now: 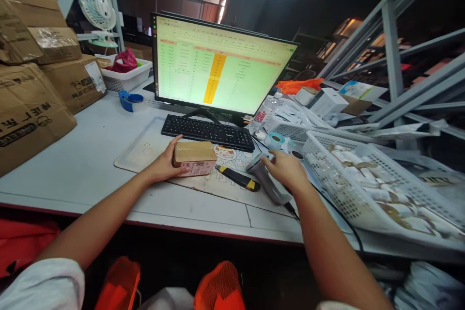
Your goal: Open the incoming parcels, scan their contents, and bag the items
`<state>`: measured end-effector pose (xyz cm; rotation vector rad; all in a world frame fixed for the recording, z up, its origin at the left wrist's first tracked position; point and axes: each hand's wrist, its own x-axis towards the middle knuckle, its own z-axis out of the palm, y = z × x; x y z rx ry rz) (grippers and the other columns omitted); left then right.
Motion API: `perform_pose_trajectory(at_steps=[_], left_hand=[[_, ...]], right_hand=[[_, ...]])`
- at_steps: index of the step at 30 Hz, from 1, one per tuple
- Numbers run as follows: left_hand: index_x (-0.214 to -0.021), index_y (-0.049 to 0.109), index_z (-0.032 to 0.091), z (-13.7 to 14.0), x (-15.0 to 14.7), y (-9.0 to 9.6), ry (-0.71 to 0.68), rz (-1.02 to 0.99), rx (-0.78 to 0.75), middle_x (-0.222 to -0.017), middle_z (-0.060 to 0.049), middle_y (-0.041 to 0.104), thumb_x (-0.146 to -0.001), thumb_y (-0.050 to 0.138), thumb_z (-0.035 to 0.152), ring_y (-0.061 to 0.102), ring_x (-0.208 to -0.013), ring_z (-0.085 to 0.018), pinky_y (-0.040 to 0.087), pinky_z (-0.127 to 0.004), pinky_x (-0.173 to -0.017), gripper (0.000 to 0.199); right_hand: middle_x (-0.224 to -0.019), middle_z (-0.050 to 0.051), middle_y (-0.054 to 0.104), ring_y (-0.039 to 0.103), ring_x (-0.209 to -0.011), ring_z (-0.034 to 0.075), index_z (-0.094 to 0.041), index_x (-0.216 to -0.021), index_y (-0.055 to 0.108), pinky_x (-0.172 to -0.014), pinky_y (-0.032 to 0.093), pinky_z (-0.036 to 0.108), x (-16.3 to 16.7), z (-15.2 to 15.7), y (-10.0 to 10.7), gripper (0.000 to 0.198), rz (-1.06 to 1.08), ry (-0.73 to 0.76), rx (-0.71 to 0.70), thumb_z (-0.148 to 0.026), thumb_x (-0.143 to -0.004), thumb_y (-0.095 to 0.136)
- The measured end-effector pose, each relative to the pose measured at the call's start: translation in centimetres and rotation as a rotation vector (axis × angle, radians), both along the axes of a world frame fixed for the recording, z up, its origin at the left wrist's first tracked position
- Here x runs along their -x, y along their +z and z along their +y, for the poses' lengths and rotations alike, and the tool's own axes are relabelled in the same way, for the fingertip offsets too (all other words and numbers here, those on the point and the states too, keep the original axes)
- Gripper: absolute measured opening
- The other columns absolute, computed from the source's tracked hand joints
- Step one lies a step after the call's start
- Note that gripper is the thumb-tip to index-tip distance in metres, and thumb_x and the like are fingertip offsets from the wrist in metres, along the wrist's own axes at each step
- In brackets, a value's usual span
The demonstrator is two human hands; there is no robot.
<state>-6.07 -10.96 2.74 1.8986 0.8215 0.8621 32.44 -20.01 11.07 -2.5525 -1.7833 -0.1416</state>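
Note:
My left hand point(167, 162) grips a small brown cardboard box point(196, 157) by its left end, thumb in front and fingers behind. The box is over the front of a pale printed desk mat point(136, 155). To the right, my right hand point(287, 168) has its fingers bent at the upper side of a grey barcode scanner point(269, 181), whose cable trails toward the desk edge. Between the box and the scanner lies a black and yellow utility knife point(238, 178). Behind them a black keyboard point(207, 131) stands before a monitor point(221, 68) displaying a spreadsheet.
Cardboard boxes point(27, 111) are stacked at the left. A blue tape dispenser point(130, 100) and a white basket point(125, 77) stand behind. On the right, a white basket point(327, 174) holds several rolls, near a plastic bottle point(267, 109) and a blue-rimmed tape roll point(276, 139).

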Motion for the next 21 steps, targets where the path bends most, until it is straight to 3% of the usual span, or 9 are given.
perform_pose_trajectory(at_steps=[2,4,7,9,12,15,21], left_hand=[[-0.164,0.008,0.026,0.0,0.0,0.1,0.001,0.003,0.016,-0.146,-0.016,0.051,-0.075,0.083,0.043,0.056,-0.132,-0.032,0.042,-0.052,-0.116,0.117],[-0.164,0.006,0.025,0.0,0.1,0.1,0.005,0.002,0.029,-0.145,-0.016,0.052,-0.075,0.083,0.043,0.056,-0.131,-0.032,0.042,-0.053,-0.116,0.119],[-0.164,0.003,0.026,0.0,0.1,0.2,0.006,-0.003,0.050,-0.152,-0.017,0.046,-0.075,0.084,0.044,0.054,-0.134,-0.031,0.041,-0.051,-0.117,0.121],[-0.164,0.002,0.027,0.0,0.1,0.3,0.001,-0.009,0.068,-0.154,-0.017,0.043,-0.075,0.084,0.045,0.053,-0.136,-0.031,0.041,-0.051,-0.118,0.122],[-0.164,0.003,0.026,0.0,0.0,0.3,-0.004,-0.003,0.071,-0.150,-0.017,0.049,-0.076,0.084,0.045,0.054,-0.135,-0.031,0.039,-0.052,-0.119,0.121],[-0.164,0.003,0.025,0.2,0.0,0.1,-0.009,-0.006,0.056,-0.149,-0.017,0.051,-0.076,0.083,0.044,0.055,-0.135,-0.031,0.040,-0.052,-0.118,0.120],[-0.164,0.003,0.027,0.3,0.0,-0.2,-0.017,-0.024,0.073,-0.149,-0.015,0.052,-0.076,0.084,0.044,0.057,-0.134,-0.030,0.043,-0.049,-0.117,0.121]], right_hand=[[-0.118,0.019,0.073,0.067,-0.114,0.034,-0.011,-0.143,0.058,-0.092,0.050,0.041,0.9,2.9,1.2,0.052,0.022,0.076,-0.039,-0.039,-0.102,0.042],[-0.119,0.015,0.074,0.067,-0.114,0.028,-0.013,-0.143,0.061,-0.095,0.049,0.034,1.8,6.0,1.4,0.047,0.076,0.173,0.033,-0.028,-0.100,0.046],[-0.125,0.010,0.073,0.066,-0.117,0.024,-0.016,-0.136,0.067,-0.099,0.047,0.027,2.7,9.9,-0.1,0.044,0.120,0.238,0.127,-0.020,-0.093,0.058],[-0.136,0.014,0.068,0.062,-0.125,0.026,-0.014,-0.140,0.064,-0.104,0.045,0.029,2.7,11.7,-1.3,0.047,0.116,0.223,0.134,-0.018,-0.094,0.058],[-0.138,0.018,0.064,0.061,-0.126,0.027,-0.012,-0.139,0.063,-0.108,0.046,0.038,2.3,13.0,-2.6,0.043,0.103,0.180,0.165,-0.023,-0.097,0.061],[-0.130,0.013,0.068,0.064,-0.120,0.026,-0.015,-0.126,0.068,-0.106,0.049,0.047,2.2,13.5,-2.8,0.035,0.093,0.161,0.213,-0.037,-0.098,0.066],[-0.126,0.014,0.068,0.064,-0.119,0.026,-0.013,-0.119,0.069,-0.106,0.049,0.048,2.6,14.4,-2.7,0.038,0.066,0.137,0.199,-0.045,-0.101,0.060]])
